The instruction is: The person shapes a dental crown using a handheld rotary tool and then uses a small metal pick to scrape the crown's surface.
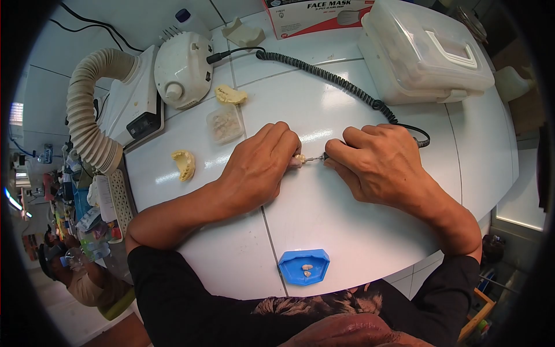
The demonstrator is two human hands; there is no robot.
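Note:
Between the fingertips of my left hand [257,165] is a small cream and pinkish dental piece [298,160]; my fingers hide most of it. My right hand [378,165] is closed round a rotary handpiece, whose thin metal bur [314,158] points left and meets the dental piece or comes very near it. The black coiled cord [324,67] runs from behind my right hand to the white control unit [184,69]. Close to my body, a blue dish [287,273] holds a few small tooth-like pieces [307,268].
Two yellowish dental casts [184,165] and a clear small box [225,124] lie left of my hands. A ribbed suction hose [87,110] stands farther left. A translucent case [425,52] and a face mask box [318,17] stand at the back. Another person [87,283] sits far left.

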